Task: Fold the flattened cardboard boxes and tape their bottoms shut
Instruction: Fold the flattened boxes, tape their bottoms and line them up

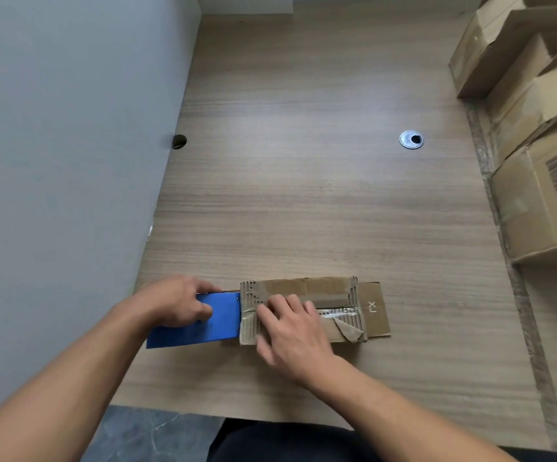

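A small brown cardboard box (307, 290) stands near the table's front edge with its worn, closed flaps facing up. Old tape and torn paper run along the seam, and a side flap marked "XJ" (374, 308) sticks out on the right. My left hand (178, 303) grips a blue tape dispenser (203, 323) held against the box's left end. My right hand (292, 331) lies flat on the flaps with straight fingers, pressing down near the seam. The tape itself is not clearly visible.
The wooden table (304, 181) has a round cable grommet (411, 139) at mid-right. Several folded cardboard boxes (544, 201) are stacked along the right edge. A grey wall (63, 128) borders the table on the left. Dark floor shows below the front edge.
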The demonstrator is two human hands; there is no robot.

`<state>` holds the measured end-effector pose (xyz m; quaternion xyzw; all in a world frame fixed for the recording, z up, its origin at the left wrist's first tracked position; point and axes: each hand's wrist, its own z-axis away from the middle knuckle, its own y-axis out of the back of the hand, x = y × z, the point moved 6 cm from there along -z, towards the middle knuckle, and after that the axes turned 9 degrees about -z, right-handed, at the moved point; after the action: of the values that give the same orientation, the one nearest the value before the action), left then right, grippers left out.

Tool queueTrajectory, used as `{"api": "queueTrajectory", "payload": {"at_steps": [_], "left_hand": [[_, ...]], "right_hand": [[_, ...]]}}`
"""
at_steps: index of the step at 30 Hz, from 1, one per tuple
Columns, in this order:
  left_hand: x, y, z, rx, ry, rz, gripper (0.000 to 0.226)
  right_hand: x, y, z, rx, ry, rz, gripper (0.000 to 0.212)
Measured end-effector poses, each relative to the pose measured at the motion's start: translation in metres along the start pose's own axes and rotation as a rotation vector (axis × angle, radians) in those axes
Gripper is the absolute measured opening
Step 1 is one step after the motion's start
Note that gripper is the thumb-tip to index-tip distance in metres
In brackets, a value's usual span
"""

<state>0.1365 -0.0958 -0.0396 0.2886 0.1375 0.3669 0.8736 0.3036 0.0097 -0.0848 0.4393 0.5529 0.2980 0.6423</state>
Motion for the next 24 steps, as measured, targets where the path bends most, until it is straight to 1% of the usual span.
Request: {"api": "queueTrajectory", "payload": {"at_steps": [5,8,12,14,16,18,22,24], "left_hand": [[-0.001,-0.002,0.0,0.005,0.007,0.002,0.057],[-0.002,-0.003,-0.001,-0.006,0.013,0.021,0.059],[-0.004,-0.004,-0.002,-0.017,0.013,0.037,0.062],[-0.003,-0.004,-0.001,-0.023,0.018,0.043,0.061],[-0.005,-0.006,-0.001,-0.024,0.023,0.059,0.062],[-0.007,-0.007,-0.001,-0.022,0.028,0.068,0.065],[-0.005,-0.006,-0.003,-0.022,0.029,0.049,0.067],[-0.003,-0.005,-0.003,-0.02,0.029,0.039,0.066]], "right_hand": [[-0.008,-0.007,-0.015,0.019,0.081,0.0,0.034],[-0.012,-0.008,-0.019,0.021,0.16,-0.008,0.033],[0.004,-0.002,-0.011,0.012,0.211,0.03,0.032],[0.02,0.003,-0.007,0.013,0.149,0.057,0.034],[0.037,0.011,-0.007,0.039,0.03,0.057,0.035],[0.046,0.016,-0.008,0.044,-0.051,0.041,0.04],[0.026,0.004,-0.023,-0.085,-0.114,-0.011,0.063],[0.015,-0.003,-0.033,-0.139,-0.17,-0.036,0.07]]}}
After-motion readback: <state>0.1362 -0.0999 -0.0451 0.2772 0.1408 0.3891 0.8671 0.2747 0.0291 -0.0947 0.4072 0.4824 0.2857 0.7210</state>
